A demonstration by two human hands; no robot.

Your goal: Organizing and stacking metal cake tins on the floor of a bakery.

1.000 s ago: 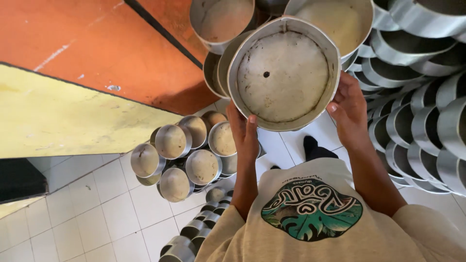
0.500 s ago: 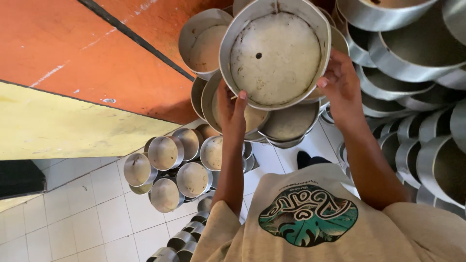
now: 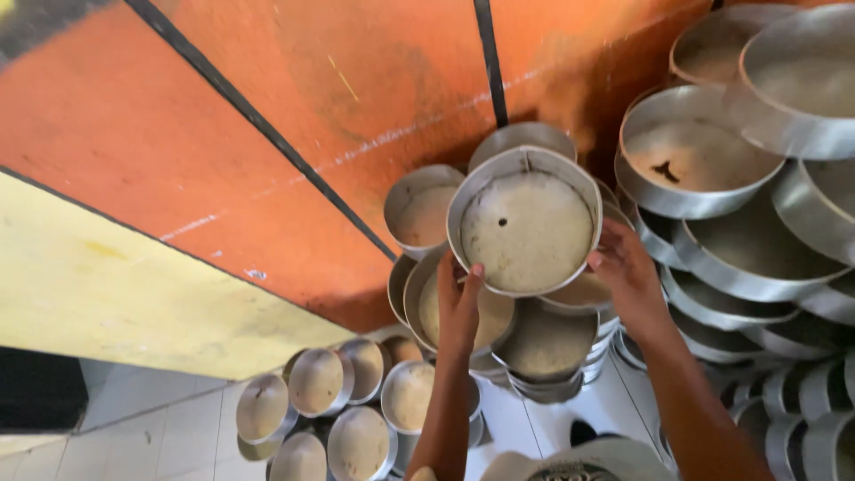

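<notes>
Two hands, the left hand (image 3: 459, 303) and right hand (image 3: 628, 276), grip a round metal pan (image 3: 525, 227) by its rim, fingers closed. It has moved farther out, over the stacked pans (image 3: 543, 347) by the orange wall (image 3: 294, 116).

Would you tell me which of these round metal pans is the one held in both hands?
The round pan with a small dark hole in its base, gripped by the left hand and right hand; the rest sit stacked.

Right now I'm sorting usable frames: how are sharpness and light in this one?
Head view: round metal pan between left hand and right hand fairly sharp; orange wall smeared by motion blur; stacked pans at right show soft glare; lens distortion bends the edges.
</notes>
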